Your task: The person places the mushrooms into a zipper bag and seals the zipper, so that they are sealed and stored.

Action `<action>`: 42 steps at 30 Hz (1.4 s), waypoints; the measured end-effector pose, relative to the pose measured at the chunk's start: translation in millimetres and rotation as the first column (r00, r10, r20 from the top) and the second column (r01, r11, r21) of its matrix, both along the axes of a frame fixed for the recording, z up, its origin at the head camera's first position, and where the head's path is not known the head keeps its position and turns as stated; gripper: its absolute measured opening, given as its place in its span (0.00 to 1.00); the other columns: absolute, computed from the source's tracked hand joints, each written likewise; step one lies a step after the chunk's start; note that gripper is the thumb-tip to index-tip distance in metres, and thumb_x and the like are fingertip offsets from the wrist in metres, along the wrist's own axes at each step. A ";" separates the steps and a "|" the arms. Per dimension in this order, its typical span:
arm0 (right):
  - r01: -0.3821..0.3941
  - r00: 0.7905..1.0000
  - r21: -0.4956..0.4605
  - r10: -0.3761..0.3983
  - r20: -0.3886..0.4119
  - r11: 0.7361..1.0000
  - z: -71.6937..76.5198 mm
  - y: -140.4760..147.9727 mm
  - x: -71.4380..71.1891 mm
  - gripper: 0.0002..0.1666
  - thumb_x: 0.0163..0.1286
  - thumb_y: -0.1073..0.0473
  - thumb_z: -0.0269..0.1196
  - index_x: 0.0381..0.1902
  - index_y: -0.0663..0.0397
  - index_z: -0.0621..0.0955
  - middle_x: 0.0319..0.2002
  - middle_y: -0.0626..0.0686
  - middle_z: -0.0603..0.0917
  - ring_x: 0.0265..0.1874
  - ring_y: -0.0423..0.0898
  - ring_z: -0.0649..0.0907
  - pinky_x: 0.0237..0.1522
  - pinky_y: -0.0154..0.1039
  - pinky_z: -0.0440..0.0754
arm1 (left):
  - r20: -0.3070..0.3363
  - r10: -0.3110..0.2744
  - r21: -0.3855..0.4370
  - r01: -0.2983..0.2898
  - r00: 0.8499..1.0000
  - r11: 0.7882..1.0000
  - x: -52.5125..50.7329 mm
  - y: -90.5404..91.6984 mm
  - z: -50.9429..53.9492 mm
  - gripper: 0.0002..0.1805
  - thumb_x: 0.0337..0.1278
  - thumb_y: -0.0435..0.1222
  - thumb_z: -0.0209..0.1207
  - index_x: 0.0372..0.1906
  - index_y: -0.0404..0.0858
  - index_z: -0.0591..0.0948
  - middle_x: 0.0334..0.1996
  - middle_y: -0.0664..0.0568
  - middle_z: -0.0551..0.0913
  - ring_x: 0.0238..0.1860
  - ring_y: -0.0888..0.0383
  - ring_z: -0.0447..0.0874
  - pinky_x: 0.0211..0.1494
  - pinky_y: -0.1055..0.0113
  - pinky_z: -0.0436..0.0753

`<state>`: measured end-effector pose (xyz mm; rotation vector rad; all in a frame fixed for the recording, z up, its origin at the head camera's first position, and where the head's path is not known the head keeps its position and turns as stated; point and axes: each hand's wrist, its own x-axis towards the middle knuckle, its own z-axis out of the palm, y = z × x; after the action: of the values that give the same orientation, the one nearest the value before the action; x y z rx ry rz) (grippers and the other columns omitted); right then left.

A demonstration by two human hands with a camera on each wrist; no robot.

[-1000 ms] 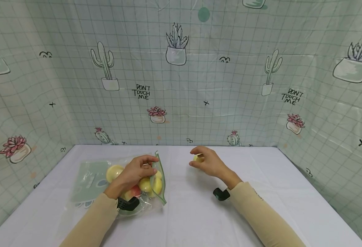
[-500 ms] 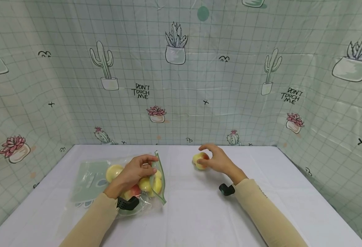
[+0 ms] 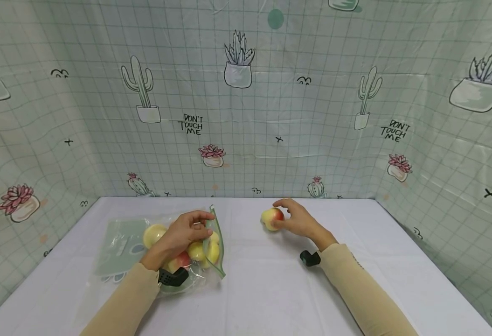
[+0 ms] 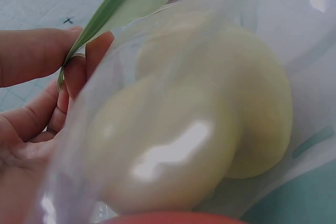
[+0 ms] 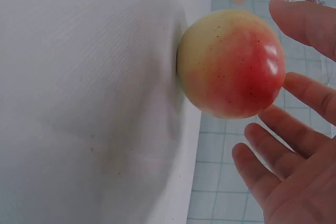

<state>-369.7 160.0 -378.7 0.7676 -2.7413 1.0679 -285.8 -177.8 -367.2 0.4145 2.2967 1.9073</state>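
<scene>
Now my right hand (image 3: 297, 221) stands farther right than second ago, fingers relaxed beside apple (image 3: 271, 218); contact uncertain. Apple rests on table (image 3: 254, 289), outside bag (image 3: 196, 276), so seems released. My left hand (image 3: 185, 229) pinches bag's green strip (image 4: 104, 17), more fruit (image 3: 197, 251) inside.

Table (image 3: 250, 289): white surface, faintly creased; far edge runs straight across.
Left part of surface: clear plastic bag (image 3: 138, 247), lying down; pale green printed panel toward the left, green-edged mouth toward the right.
Bag contents: several yellow fruits (image 3: 196, 251), one partly red.
Far part, just right of centre: single yellow-and-red fruit (image 3: 270, 219), resting on the white surface, apart from the bag.
Shadow: soft, beside the single fruit.
</scene>
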 end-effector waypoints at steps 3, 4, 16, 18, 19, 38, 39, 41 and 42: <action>-0.015 1.000 -0.006 0.015 -0.003 1.000 -2.6 0.5 -2.0 0.30 0.55 0.57 0.71 0.56 0.58 0.77 0.57 0.55 0.75 0.58 0.57 0.72 0.58 0.52 0.70 | 0.009 0.001 0.009 -0.002 1.000 1.000 -0.1 0.7 -0.1 0.24 0.56 0.27 0.62 0.59 0.28 0.73 0.41 0.47 0.70 0.32 0.62 0.71 0.35 0.73 0.75; -0.018 1.000 -0.009 0.018 -0.002 1.000 -3.1 0.4 -2.1 0.30 0.55 0.58 0.71 0.56 0.58 0.77 0.57 0.56 0.75 0.58 0.56 0.72 0.59 0.51 0.71 | 0.016 0.003 0.013 -0.003 1.000 1.000 -0.2 1.0 -0.3 0.24 0.56 0.27 0.62 0.59 0.28 0.73 0.41 0.47 0.70 0.32 0.62 0.71 0.35 0.73 0.75; -0.018 0.999 -0.001 0.018 0.033 1.000 -4.2 -1.5 -2.5 0.29 0.57 0.62 0.70 0.56 0.61 0.74 0.53 0.57 0.77 0.53 0.56 0.77 0.55 0.51 0.74 | 0.012 0.001 -0.002 -0.001 1.000 1.000 -0.2 0.5 -0.3 0.25 0.56 0.29 0.63 0.59 0.28 0.72 0.44 0.44 0.71 0.34 0.60 0.71 0.36 0.73 0.76; -0.014 0.999 0.000 0.014 0.036 1.000 -4.5 -1.9 -2.8 0.29 0.57 0.62 0.70 0.56 0.60 0.74 0.53 0.56 0.77 0.54 0.56 0.77 0.55 0.51 0.74 | 0.012 0.003 -0.002 -0.003 1.000 1.000 0.1 0.7 0.1 0.25 0.56 0.28 0.62 0.59 0.28 0.72 0.45 0.42 0.71 0.35 0.60 0.71 0.36 0.73 0.76; -0.015 0.999 0.002 0.015 0.033 1.000 -4.7 -1.9 -2.7 0.29 0.58 0.62 0.70 0.56 0.60 0.74 0.53 0.56 0.77 0.54 0.56 0.76 0.55 0.51 0.74 | 0.012 0.004 -0.003 -0.004 1.000 1.000 0.2 0.7 0.3 0.25 0.56 0.28 0.62 0.59 0.28 0.72 0.46 0.42 0.71 0.35 0.60 0.71 0.36 0.73 0.76; 0.004 1.000 -0.038 -0.003 0.012 0.999 -5.8 -4.6 -2.5 0.25 0.60 0.64 0.66 0.56 0.61 0.75 0.53 0.58 0.78 0.53 0.55 0.78 0.54 0.54 0.75 | 0.012 0.009 -0.006 -0.009 1.000 1.000 0.1 0.1 0.5 0.24 0.55 0.28 0.63 0.59 0.29 0.73 0.43 0.47 0.71 0.34 0.61 0.71 0.36 0.73 0.76; 0.006 1.000 -0.038 -0.006 0.013 0.999 -5.7 -5.1 -2.4 0.26 0.60 0.64 0.65 0.57 0.61 0.74 0.54 0.58 0.77 0.53 0.55 0.78 0.54 0.54 0.74 | 0.010 0.009 -0.005 -0.008 1.000 1.000 0.1 0.0 0.5 0.24 0.56 0.28 0.63 0.59 0.29 0.73 0.43 0.47 0.71 0.33 0.61 0.71 0.36 0.73 0.76; 0.003 1.000 -0.031 -0.002 0.029 1.000 -5.8 -6.0 -1.9 0.29 0.60 0.63 0.66 0.59 0.61 0.73 0.55 0.59 0.76 0.53 0.55 0.78 0.54 0.53 0.74 | 0.005 0.005 -0.008 -0.005 1.000 1.000 0.4 -0.3 0.5 0.24 0.56 0.28 0.63 0.59 0.28 0.73 0.43 0.47 0.71 0.34 0.61 0.71 0.36 0.73 0.76; -0.003 0.999 -0.025 0.004 0.039 1.000 -6.0 -6.6 -1.9 0.30 0.60 0.62 0.66 0.60 0.60 0.72 0.56 0.59 0.76 0.54 0.55 0.77 0.54 0.53 0.75 | 0.005 0.007 -0.008 -0.007 1.000 1.000 0.6 -0.3 0.6 0.24 0.56 0.28 0.63 0.59 0.28 0.73 0.43 0.47 0.71 0.34 0.61 0.71 0.36 0.73 0.76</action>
<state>-371.6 153.3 -384.6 0.7567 -2.7537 1.1279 -285.2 -178.2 -366.6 0.4009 2.3044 1.8997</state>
